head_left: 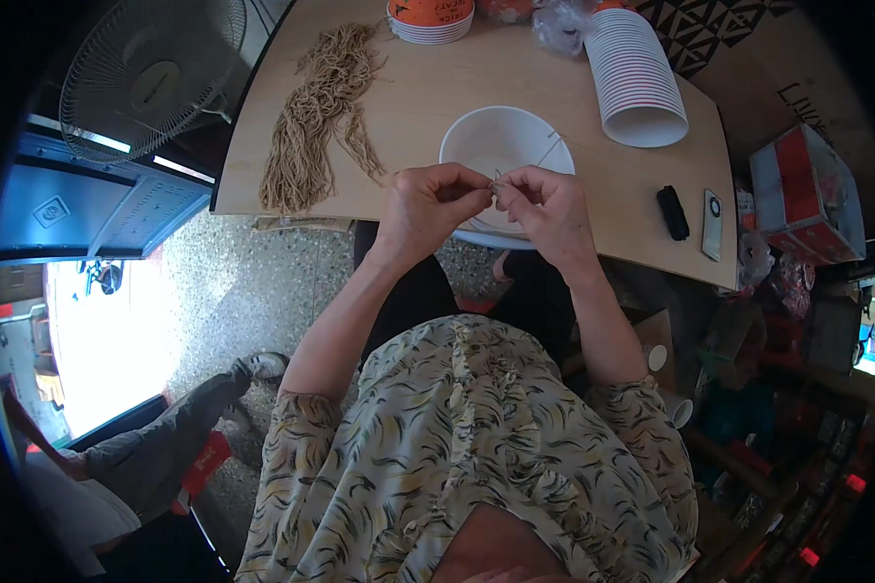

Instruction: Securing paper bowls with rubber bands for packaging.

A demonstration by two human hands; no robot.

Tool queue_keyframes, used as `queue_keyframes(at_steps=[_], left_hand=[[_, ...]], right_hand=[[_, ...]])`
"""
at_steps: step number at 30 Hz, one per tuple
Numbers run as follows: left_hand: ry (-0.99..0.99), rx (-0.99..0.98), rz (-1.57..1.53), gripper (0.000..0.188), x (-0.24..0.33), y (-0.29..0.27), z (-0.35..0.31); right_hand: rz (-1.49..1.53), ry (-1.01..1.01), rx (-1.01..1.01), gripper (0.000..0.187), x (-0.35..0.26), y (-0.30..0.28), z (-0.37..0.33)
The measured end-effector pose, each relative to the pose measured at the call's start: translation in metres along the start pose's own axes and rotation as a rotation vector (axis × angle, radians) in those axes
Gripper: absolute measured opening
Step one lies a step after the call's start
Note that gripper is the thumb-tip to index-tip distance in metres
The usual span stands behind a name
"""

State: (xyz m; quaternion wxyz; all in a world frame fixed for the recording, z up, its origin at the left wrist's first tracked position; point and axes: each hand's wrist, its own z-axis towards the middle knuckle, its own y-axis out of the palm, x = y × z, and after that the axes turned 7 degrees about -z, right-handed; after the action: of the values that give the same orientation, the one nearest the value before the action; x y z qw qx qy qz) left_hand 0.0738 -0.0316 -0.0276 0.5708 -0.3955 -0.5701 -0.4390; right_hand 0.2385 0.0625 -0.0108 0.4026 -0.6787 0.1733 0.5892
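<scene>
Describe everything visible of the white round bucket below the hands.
The white round bucket has smooth inner walls, perhaps plastic or coated card, and a round rim. Its open mouth faces up, at the near edge of the pale wooden table. A thin pale cord shows against its right inner wall. The left hand and right hand partly hide its near side; contact there is unclear.

Small hand-assembly workshop by the look of it; could be a shop's back room, can't tell. Evidence: heap of tan cords and long nested stack of white buckets, batch quantities, on a wood-top table. Cardboard carton and red-and-white box crowd the right. Speckled terrazzo floor, caged electric fan, bright open doorway at left.
</scene>
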Motion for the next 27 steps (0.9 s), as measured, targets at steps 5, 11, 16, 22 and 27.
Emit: queue_keyframes(at_steps=[5,11,16,22,27], left_hand=[[-0.055,-0.07,-0.055,0.016,-0.001,-0.003,0.002],[-0.162,-0.125,-0.281,0.018,0.001,-0.011,0.004],[-0.159,-0.18,-0.265,0.018,0.009,-0.01,0.005],[-0.15,-0.178,-0.277,0.016,0.006,-0.009,0.006],[-0.152,-0.14,-0.354,0.013,0.008,-0.008,0.006]], right_hand=[[-0.04,0.05,-0.02,0.018,-0.006,-0.004,-0.005],[0.052,-0.033,-0.041,0.022,-0.011,-0.015,-0.005],[-0.033,-0.057,0.056,0.018,-0.009,-0.012,0.009],[0.03,-0.008,-0.112,0.013,-0.006,-0.014,0.008],[0.056,-0.011,-0.116,0.011,-0.008,-0.01,0.005]])
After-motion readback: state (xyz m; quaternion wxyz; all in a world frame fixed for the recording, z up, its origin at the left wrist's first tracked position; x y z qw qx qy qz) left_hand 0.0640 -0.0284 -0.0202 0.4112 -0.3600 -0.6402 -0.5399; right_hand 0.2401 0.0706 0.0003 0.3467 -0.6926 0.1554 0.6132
